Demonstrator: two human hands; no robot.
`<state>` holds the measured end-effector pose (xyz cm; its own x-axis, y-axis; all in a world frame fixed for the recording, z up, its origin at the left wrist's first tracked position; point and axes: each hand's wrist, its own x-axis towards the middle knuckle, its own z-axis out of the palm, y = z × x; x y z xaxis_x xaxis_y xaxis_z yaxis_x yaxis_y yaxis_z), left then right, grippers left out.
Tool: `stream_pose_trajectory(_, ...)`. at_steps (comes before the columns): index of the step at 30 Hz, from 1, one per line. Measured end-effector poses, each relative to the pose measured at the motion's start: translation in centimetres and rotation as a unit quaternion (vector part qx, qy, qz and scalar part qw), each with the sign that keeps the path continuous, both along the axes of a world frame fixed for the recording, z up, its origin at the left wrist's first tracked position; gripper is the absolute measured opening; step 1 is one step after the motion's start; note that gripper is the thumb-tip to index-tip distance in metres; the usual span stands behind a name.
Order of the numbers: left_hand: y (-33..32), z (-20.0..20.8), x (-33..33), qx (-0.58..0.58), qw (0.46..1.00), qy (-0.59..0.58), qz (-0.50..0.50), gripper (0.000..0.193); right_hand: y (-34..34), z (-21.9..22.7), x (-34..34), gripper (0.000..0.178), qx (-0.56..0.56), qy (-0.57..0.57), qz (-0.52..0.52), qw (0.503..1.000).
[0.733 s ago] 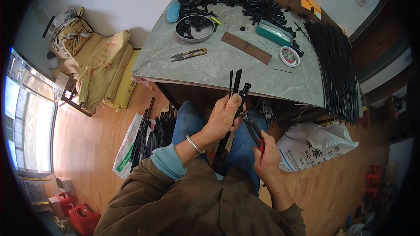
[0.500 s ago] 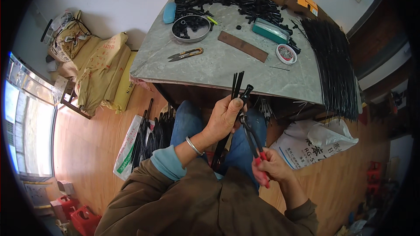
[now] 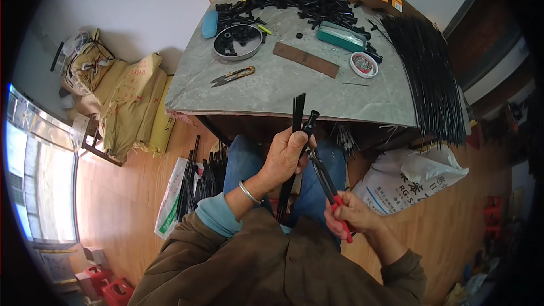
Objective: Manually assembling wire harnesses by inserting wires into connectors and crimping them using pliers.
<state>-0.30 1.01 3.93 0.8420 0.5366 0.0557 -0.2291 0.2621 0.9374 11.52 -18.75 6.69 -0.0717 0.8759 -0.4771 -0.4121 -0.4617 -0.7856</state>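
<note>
My left hand (image 3: 283,156) is closed around a bundle of thin black rods (image 3: 298,112), upright above my lap. A black tubular piece with a flared end (image 3: 311,119) pokes up beside my left thumb, held by the same hand. My right hand (image 3: 354,215) grips the red handles of long-nosed pliers (image 3: 324,178). Their dark jaws reach up to the lower end of the tubular piece, right by my left fingers. Those fingers partly hide what lies between the jaws.
On the grey table (image 3: 249,93) lie thread snips (image 3: 233,76), a brown flat bar (image 3: 306,59), a round metal pan (image 3: 253,51), a white tub (image 3: 363,64), a green box (image 3: 341,38) and a heap of black fittings (image 3: 323,3). Long black rods (image 3: 425,73) overhang its right edge. White sacks flank my legs.
The pliers' red handles have come together in my right hand. My left hand still holds the rods and tubular piece. The whole view has shifted slightly.
</note>
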Motion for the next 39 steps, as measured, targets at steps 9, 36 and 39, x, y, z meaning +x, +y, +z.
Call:
stream_pose_trajectory(9, 0.3, -0.3, -0.5, -0.013, 1.0, 0.009, 0.008, 0.056, 0.8, 1.8, 1.3, 0.02, 0.143, -0.398, -0.04, 0.905)
stream_pose_trajectory(36, 0.6, -0.2, -0.1, -0.019, 1.0, 0.012, 0.018, 0.045, 1.6, 1.9, 1.1, 0.039, 0.164, -0.591, -0.018, 0.79)
stream_pose_trajectory(39, 0.2, 0.1, -0.2, -0.03, 0.999, 0.007, 0.01, 0.044, 0.9, 1.4, 0.7, 0.027, 0.037, -0.428, 0.054, 0.902)
